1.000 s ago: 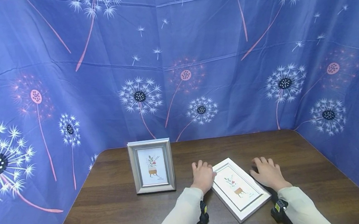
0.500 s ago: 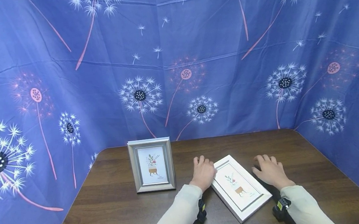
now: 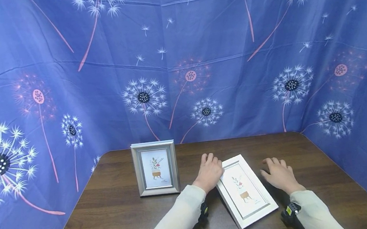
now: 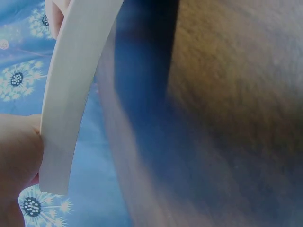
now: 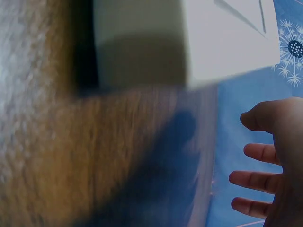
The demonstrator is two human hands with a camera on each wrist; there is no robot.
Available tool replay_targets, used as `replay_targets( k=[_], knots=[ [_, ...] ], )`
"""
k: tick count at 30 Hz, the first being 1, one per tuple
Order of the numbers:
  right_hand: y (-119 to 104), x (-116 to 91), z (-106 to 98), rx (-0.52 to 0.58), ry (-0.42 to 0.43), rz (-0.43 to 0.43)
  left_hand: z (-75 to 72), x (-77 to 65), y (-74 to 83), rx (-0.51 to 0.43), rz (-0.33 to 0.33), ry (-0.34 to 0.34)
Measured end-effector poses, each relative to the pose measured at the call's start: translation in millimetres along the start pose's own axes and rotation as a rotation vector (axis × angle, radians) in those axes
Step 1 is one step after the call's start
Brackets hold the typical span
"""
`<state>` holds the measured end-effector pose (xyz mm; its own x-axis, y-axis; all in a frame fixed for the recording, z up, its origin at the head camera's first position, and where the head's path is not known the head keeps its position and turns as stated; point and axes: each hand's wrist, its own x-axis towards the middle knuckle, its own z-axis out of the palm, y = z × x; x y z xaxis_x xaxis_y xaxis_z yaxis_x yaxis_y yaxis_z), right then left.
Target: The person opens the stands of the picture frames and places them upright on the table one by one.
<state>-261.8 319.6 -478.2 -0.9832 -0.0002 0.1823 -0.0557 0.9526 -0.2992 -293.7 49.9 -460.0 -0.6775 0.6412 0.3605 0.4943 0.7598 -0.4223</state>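
A white picture frame (image 3: pixel 244 190) with a potted-plant print faces up, turned at an angle, right of the table's middle. My left hand (image 3: pixel 210 172) grips its upper left edge. In the left wrist view, the thumb (image 4: pixel 19 151) lies on one side of the frame's pale rim (image 4: pixel 75 94), with a fingertip (image 4: pixel 56 19) on the other; that edge is raised over its shadow. To the right of the frame, my right hand (image 3: pixel 279 173) is held apart from it. The right wrist view has a gap between the right hand's spread fingers (image 5: pixel 255 182) and the frame's corner.
A silver-grey picture frame (image 3: pixel 173 168) with a similar print stands upright on the left of the brown wooden table (image 3: pixel 114 220). Behind and beside the table hangs a blue dandelion-print cloth (image 3: pixel 236 97).
My left hand has moved slightly up and right, and the white frame has turned a little with its left edge rising. The right hand has drifted slightly right, away from the frame.
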Motion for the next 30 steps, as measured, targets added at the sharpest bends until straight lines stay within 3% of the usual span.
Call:
replay_targets(
  k=[6, 30],
  knots=[
    [2, -3, -3, -0.006, 0.018, -0.005, -6.7, -0.9, -5.0, 0.057, 0.033, 0.089],
    [-6, -9, -20, 0.012, 0.085, -0.063, -29.6, -6.5, -21.1, 0.143, 0.036, 0.25]
  ],
)
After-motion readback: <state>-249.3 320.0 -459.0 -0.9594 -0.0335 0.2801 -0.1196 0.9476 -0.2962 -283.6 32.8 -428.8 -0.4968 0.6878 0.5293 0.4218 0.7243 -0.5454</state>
